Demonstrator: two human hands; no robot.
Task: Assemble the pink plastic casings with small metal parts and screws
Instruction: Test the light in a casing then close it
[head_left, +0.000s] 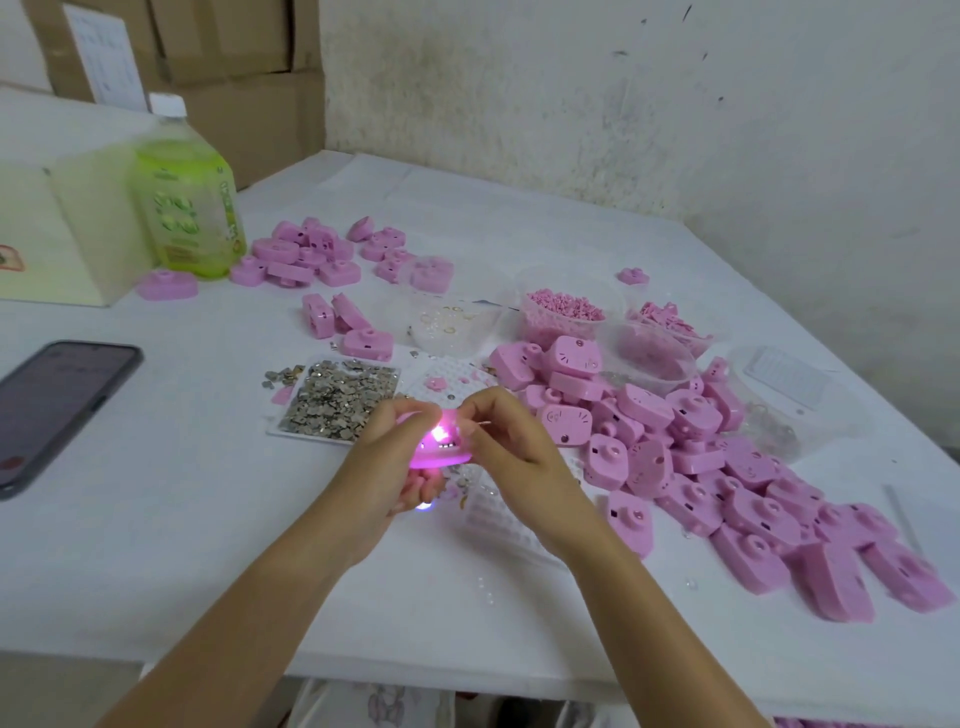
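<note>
Fingers of the left hand (390, 460) gripped one glowing pink casing (441, 451); the right hand (514, 449) pinched one thin metal part (482, 425). One phone (57, 400) and one bottle (187, 208) sat nearby.

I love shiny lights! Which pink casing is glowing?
The pink casing held between the left hand and right hand; every other one lies unlit on the table.

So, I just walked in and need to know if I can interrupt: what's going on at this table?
A person is mid-assembly at the white table. The left hand holds a pink casing that glows from a light inside, and the right hand pinches a thin piece at its top edge. A tray of small metal parts lies just behind the hands. A big pile of casings sits to the right, and a smaller group is farther back.
</note>
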